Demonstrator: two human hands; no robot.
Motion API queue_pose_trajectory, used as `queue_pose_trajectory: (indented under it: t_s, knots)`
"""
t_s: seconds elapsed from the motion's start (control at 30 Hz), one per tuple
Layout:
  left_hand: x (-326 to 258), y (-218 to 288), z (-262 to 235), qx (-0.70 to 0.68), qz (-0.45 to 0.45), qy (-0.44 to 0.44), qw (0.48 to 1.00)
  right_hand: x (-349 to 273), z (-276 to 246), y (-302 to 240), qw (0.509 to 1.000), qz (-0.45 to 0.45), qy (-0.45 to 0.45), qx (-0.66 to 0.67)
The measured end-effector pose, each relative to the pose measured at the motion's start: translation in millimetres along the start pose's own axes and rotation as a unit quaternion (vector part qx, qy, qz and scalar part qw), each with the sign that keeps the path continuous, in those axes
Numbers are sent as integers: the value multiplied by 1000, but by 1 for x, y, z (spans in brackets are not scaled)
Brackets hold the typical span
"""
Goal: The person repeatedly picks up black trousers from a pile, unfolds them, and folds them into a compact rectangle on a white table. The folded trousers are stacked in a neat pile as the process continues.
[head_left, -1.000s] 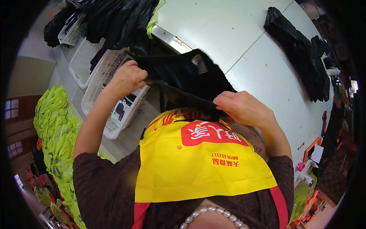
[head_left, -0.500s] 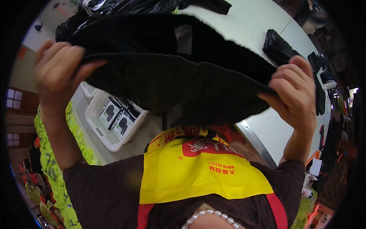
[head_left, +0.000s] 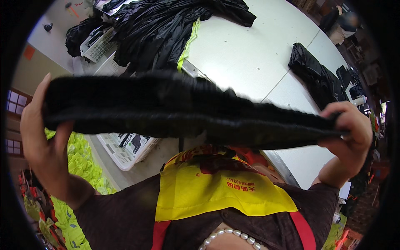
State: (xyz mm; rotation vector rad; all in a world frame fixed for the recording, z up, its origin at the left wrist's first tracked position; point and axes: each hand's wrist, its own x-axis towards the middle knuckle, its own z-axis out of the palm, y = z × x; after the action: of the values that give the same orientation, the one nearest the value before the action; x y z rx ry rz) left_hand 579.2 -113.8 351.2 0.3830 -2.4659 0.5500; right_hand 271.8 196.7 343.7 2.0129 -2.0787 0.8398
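A black garment [head_left: 183,110] is stretched sideways between my two hands in front of my chest, blurred by motion. My left hand [head_left: 39,121] grips its left end, thumb on the near side and fingers behind. At the other end, my right hand [head_left: 348,131] pinches the fabric between thumb and fingers. The opening seen earlier is now pulled nearly flat, so its inside is hidden. Below the cloth shows the yellow apron [head_left: 225,187] with red straps that I wear.
Shiny black garments [head_left: 158,33] are heaped at the back left, near a white basket [head_left: 98,46]. Another black bundle [head_left: 310,68] lies on the white table [head_left: 237,50]. A white crate [head_left: 125,160] holds printed packages. Bright yellow-green fabric [head_left: 85,166] is piled at left.
The garment has come down and been pulled wider, closing its opening to a flat band. My hands have moved apart and lower, still gripping it.
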Motion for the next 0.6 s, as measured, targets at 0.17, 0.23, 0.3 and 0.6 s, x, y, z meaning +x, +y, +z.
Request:
queue_pose_trajectory:
  t_s: [0.17,0.23,0.3,0.6]
  knots:
    - [-15,-16,-25,-134,-87,38,986,-10,-28,-19,991,-6,126,44]
    - [4,-8,-18,-130,-38,101,986,6,-16,-21,978,34,204,21]
    - [13,-39,5,-167,-66,82,980,25,-18,-2,981,12,193,6]
    - [122,-56,175,-565,-244,-226,755,168,81,105,970,175,152,-70]
